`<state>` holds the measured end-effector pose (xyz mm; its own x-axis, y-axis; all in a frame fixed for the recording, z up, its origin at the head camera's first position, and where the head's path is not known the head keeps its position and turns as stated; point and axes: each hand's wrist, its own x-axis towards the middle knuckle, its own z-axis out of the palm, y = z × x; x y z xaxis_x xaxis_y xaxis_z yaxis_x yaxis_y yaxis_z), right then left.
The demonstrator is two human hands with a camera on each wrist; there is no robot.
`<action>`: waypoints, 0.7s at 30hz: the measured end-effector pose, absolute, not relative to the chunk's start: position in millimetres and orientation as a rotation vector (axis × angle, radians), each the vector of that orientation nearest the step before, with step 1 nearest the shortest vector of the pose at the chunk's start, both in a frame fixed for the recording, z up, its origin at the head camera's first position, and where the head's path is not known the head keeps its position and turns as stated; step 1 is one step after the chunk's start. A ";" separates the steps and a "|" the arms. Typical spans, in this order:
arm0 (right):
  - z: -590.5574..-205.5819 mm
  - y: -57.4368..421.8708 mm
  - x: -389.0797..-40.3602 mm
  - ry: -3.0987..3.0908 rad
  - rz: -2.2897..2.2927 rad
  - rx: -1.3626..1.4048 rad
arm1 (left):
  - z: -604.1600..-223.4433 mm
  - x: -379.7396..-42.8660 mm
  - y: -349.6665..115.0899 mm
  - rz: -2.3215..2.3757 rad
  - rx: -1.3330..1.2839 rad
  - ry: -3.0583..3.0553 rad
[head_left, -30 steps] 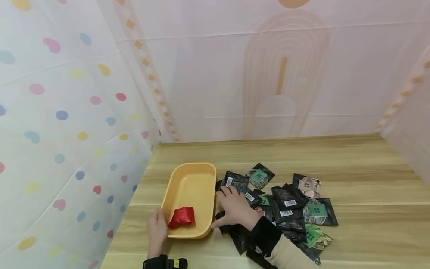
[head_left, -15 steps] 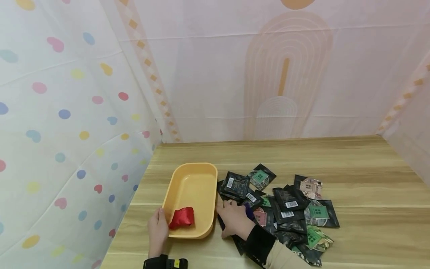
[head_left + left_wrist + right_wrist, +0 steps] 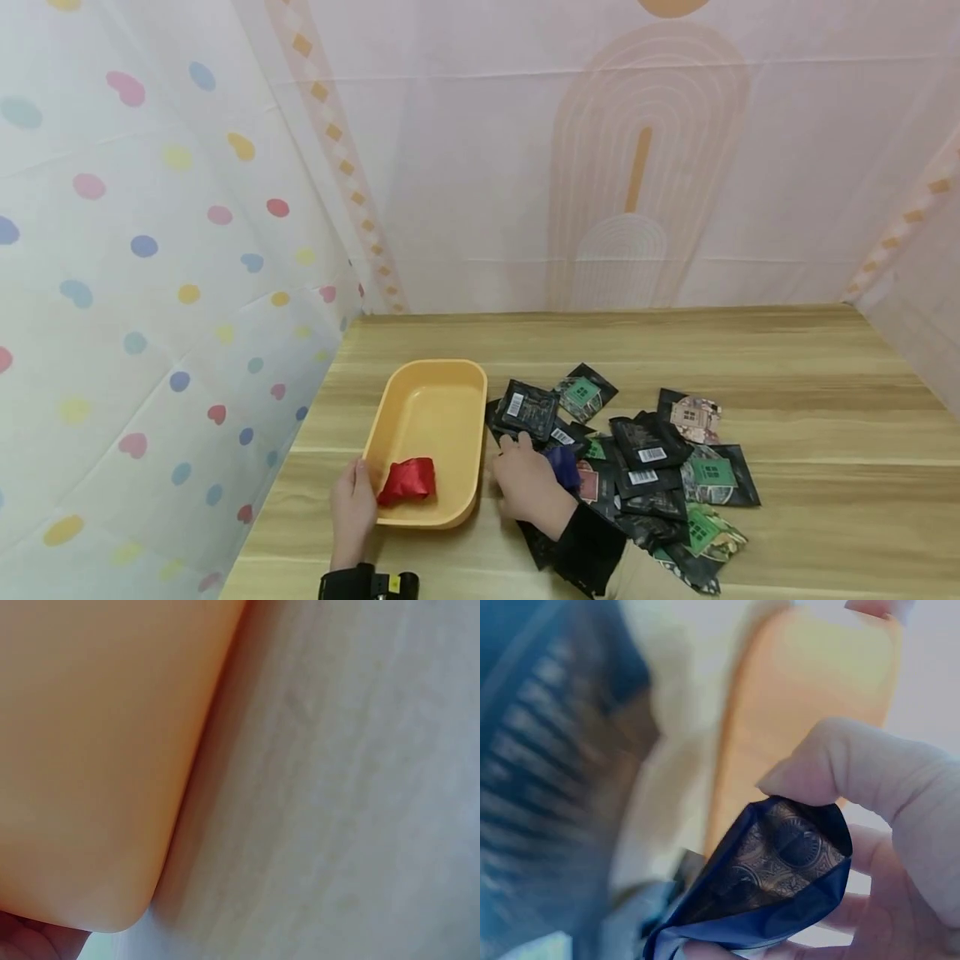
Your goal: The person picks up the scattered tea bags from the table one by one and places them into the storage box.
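My left hand (image 3: pixel 354 508) grips the yellow tray (image 3: pixel 427 423) at its near left corner, thumb at the rim. Some of its fingers (image 3: pixel 41 941) show at the tray's edge in the left wrist view. A shiny red wrapped packet (image 3: pixel 408 481) lies in the tray's near end. Just right of the tray, my right hand (image 3: pixel 529 485) pinches a dark packet (image 3: pixel 780 859) with a brown circular pattern and glossy blue folds, between thumb and fingers. In the head view, a dark blue shiny piece (image 3: pixel 564 468) shows right beside that hand.
Several flat black packets (image 3: pixel 648 442) lie piled and overlapping to the right of my right hand, some with green, pink or beige labels. Another labelled packet (image 3: pixel 585 393) lies at the pile's far side. A patterned cloth (image 3: pixel 480 183) hangs behind the wooden table (image 3: pixel 810 375).
My right hand has drawn back slightly toward me over the packets, and its fingers have closed on a dark packet. More of the blue piece shows now. The left hand stays on the tray.
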<state>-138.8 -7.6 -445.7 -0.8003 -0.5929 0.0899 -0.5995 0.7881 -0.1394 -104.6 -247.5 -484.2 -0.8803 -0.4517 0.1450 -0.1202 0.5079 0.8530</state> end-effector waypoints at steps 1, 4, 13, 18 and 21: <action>-441.1 -6.6 -138.9 -2.918 0.278 0.966 | -484.0 -104.7 -247.4 -1.313 0.473 -2.405; -426.1 -5.1 -138.0 -2.868 0.394 0.941 | -483.9 -104.9 -247.3 -1.302 0.473 -2.409; -395.4 -19.3 -135.5 -2.778 0.397 0.978 | -483.8 -104.7 -246.4 -1.313 0.477 -2.397; -393.1 -35.6 -134.5 -2.704 0.392 1.096 | -485.4 -105.2 -246.9 -1.257 0.459 -2.388; -394.3 -48.9 -133.2 -2.624 0.412 1.214 | -485.6 -105.7 -247.3 -1.253 0.456 -2.382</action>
